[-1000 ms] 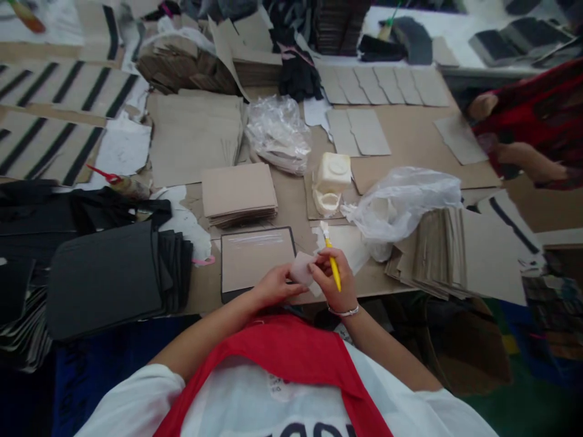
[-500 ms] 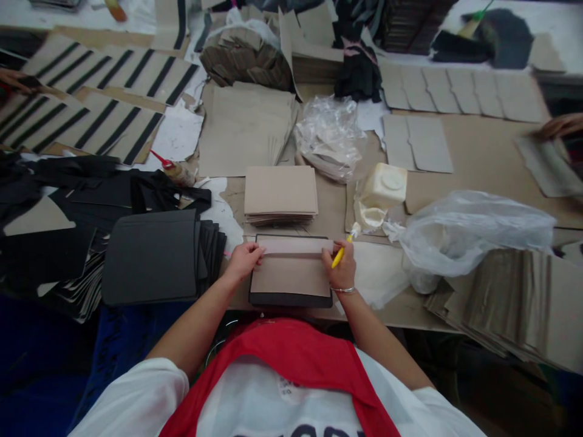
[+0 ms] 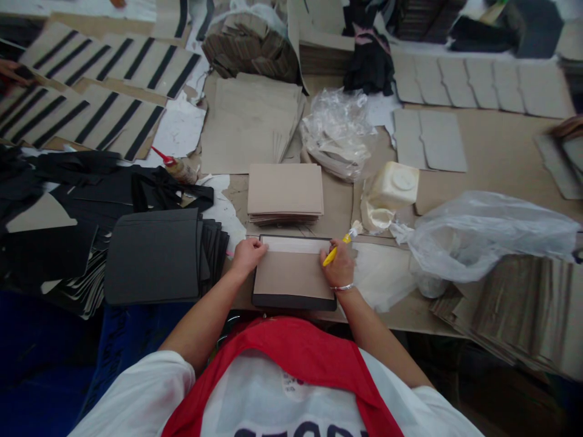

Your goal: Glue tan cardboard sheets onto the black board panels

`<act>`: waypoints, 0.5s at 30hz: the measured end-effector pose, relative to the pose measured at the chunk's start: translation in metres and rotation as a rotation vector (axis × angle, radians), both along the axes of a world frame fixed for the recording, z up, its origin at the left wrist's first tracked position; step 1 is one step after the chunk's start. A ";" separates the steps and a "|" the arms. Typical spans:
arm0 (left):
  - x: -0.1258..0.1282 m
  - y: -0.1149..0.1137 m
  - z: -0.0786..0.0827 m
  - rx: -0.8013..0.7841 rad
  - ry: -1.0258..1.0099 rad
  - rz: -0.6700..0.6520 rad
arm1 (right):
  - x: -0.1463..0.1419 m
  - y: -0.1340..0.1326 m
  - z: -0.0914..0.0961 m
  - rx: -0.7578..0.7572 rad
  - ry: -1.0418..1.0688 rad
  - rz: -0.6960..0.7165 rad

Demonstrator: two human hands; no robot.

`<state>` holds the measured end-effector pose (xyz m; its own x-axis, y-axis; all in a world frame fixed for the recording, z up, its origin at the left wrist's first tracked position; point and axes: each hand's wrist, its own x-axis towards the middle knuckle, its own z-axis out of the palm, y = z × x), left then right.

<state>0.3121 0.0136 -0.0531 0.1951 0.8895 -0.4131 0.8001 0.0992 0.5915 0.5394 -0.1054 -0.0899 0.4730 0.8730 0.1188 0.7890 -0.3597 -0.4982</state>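
Note:
Directly before me lies a dark-backed panel with a beige board (image 3: pixel 294 276) on it and a pale strip (image 3: pixel 296 244) across its top. My left hand (image 3: pixel 248 255) is closed at the panel's upper left corner, its fingertips pinching the strip's left end. Along the right edge, my right hand (image 3: pixel 339 265) holds a yellow brush (image 3: pixel 331 256) with whitish bristles pointing up and away. The fingertips of that hand touch the strip's right end. A stack of beige boards (image 3: pixel 285 189) sits just beyond the panel.
Dark panels (image 3: pixel 155 258) are stacked at the left, near a red-tipped bottle (image 3: pixel 180 169). A cream plastic container (image 3: pixel 396 185) and a clear plastic bag (image 3: pixel 483 233) stand at the right. Grey-brown boards (image 3: pixel 514 309) pile up below the bag. Another person's hand (image 3: pixel 567 127) holds boards at far right.
The pale strip, earlier tilted between my hands, now lies flatter along the panel's top and looks whiter. My left fingers have closed in more. The camera view has shifted slightly.

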 end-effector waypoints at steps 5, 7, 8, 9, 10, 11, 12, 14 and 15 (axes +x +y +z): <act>-0.003 -0.001 0.004 0.046 0.132 -0.083 | 0.002 0.001 -0.001 -0.105 -0.038 0.010; -0.005 -0.004 0.005 0.191 0.213 -0.135 | 0.006 -0.001 0.003 -0.115 -0.072 -0.018; -0.005 -0.006 0.005 0.292 0.232 -0.169 | 0.007 -0.003 0.006 -0.096 -0.097 -0.034; -0.003 -0.010 0.004 0.396 0.229 -0.214 | 0.007 -0.004 0.009 -0.066 -0.123 -0.037; 0.001 -0.016 0.003 0.488 0.204 -0.283 | 0.006 -0.005 0.011 -0.031 -0.148 -0.021; 0.006 -0.023 0.002 0.553 0.165 -0.377 | 0.003 -0.006 0.013 0.004 -0.164 0.026; 0.013 -0.031 -0.001 0.588 0.123 -0.493 | -0.002 -0.006 0.014 0.035 -0.167 0.103; 0.029 -0.048 -0.007 0.593 0.060 -0.741 | -0.013 -0.005 0.013 0.079 -0.135 0.304; 0.036 -0.056 -0.011 0.569 0.055 -0.836 | -0.018 -0.005 0.011 0.088 -0.112 0.400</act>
